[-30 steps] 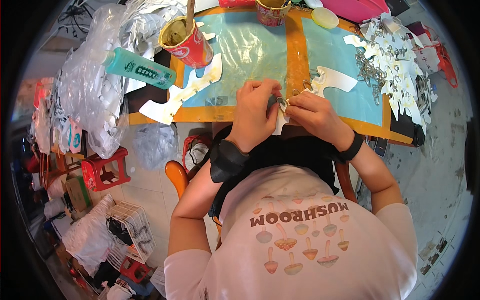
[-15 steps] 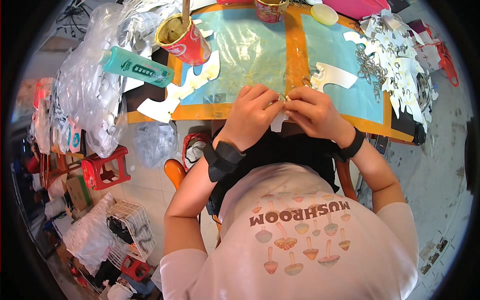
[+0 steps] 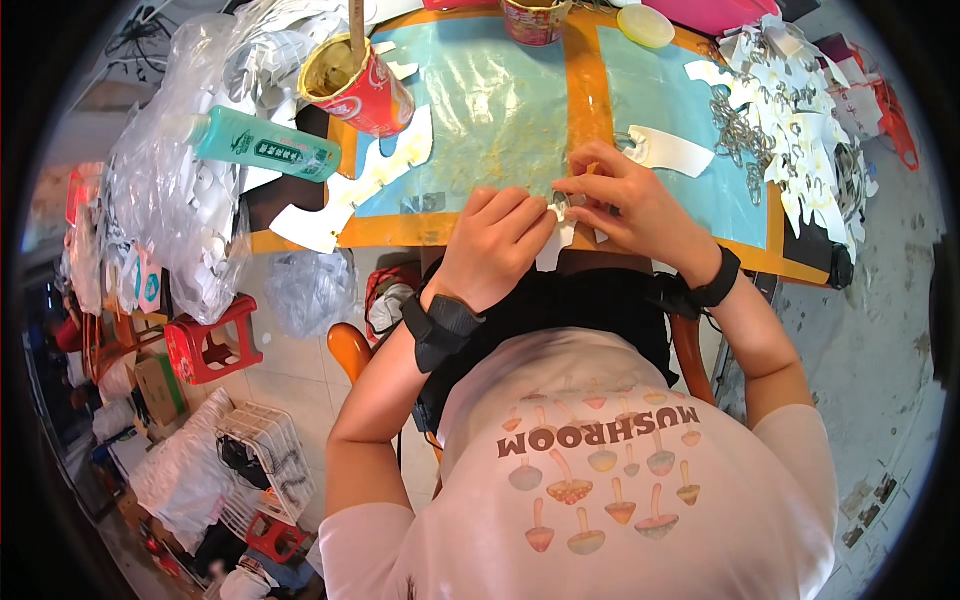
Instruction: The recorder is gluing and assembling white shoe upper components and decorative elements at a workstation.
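Note:
Both hands meet at the table's near edge, over a small white cut-out piece point(image 3: 563, 234) with a metal ring point(image 3: 560, 203) at its top. My left hand point(image 3: 493, 245) is closed, pinching the white piece from the left. From the right, the thumb and forefinger of my right hand point(image 3: 632, 210) are closed around the ring. Just beyond the right hand, another white piece point(image 3: 672, 150) lies flat with a ring at its left end. A long notched white strip point(image 3: 385, 170) lies to the left of my hands.
A red tub point(image 3: 375, 98) of brownish paste with a stick stands at the far left, beside a teal bottle point(image 3: 268, 146) lying on its side. Metal rings point(image 3: 740, 130) and stacked white pieces point(image 3: 815, 165) fill the right end. A pale yellow lid point(image 3: 646, 27) lies at the back.
My right hand has shifted slightly up, its fingers more spread, and the ring shows more clearly. The left hand has moved a little down and left.

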`<state>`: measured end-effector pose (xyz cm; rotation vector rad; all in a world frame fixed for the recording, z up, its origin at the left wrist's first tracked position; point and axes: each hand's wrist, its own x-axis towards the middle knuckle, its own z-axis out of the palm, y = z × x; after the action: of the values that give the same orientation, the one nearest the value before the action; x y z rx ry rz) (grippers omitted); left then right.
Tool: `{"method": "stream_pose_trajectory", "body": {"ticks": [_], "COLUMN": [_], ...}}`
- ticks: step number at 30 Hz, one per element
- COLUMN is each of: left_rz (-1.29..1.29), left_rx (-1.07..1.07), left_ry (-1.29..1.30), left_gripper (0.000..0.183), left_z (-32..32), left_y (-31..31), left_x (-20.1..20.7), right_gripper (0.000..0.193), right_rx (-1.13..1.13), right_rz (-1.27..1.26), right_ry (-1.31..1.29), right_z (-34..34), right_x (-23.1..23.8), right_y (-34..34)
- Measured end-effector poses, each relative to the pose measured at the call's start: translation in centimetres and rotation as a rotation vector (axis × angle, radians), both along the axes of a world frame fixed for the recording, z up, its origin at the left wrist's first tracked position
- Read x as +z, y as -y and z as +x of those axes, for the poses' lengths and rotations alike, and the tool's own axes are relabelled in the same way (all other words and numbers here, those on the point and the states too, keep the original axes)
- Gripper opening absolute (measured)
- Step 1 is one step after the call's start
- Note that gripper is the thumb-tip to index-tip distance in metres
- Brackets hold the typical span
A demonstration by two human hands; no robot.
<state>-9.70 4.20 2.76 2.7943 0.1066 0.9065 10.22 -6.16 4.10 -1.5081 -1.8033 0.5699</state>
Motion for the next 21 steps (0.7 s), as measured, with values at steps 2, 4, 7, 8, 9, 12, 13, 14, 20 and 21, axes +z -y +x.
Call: {"method": "stream_pose_trajectory", "body": {"ticks": [2, 4, 7, 8, 9, 12, 13, 14, 20, 21], "left_rz": [0.001, 0.001, -0.070, -0.077, -0.083, -0.064, -0.065, -0.079, -0.103, -0.090], "left_rx": [0.007, 0.014, 0.021, 0.025, 0.029, 0.009, 0.010, 0.020, 0.084, 0.105], "left_ry": [-0.002, -0.003, -0.052, -0.065, -0.079, -0.089, -0.090, -0.125, -0.121, -0.109], "left_gripper": [0.020, 0.022, 0.031, 0.032, 0.032, 0.028, 0.028, 0.031, 0.042, 0.042], "left_z": [0.0, -0.2, -0.4, -0.4, -0.4, -0.4, -0.6, -1.0, -1.6, -1.6], "left_y": [0.1, 0.2, 0.4, 0.4, 0.4, 0.1, 0.2, 0.4, 0.6, 0.6], "left_x": [0.0, 0.1, 0.3, 0.3, 0.3, 0.3, 0.4, 0.5, -0.1, -0.2], "right_gripper": [0.029, 0.029, 0.030, 0.030, 0.030, 0.032, 0.029, 0.027, 0.022, 0.022], "right_rx": [-0.027, -0.030, -0.044, -0.053, -0.052, -0.085, -0.064, -0.045, 0.033, 0.033], "right_rz": [-0.019, -0.002, 0.010, 0.003, 0.003, -0.112, -0.060, -0.007, 0.102, 0.102], "right_ry": [-0.010, 0.009, 0.012, -0.004, -0.006, -0.192, -0.189, -0.185, 0.046, 0.047], "right_z": [-0.2, -0.1, -0.2, -0.4, -0.6, -0.9, -0.8, -0.7, -0.5, -0.6], "right_x": [0.2, 0.0, -0.2, -0.2, 0.1, 0.7, 0.6, 0.6, 0.2, 0.2], "right_y": [0.1, 0.2, 0.3, 0.3, 0.4, 0.3, 0.3, 0.2, 0.0, 0.0]}}
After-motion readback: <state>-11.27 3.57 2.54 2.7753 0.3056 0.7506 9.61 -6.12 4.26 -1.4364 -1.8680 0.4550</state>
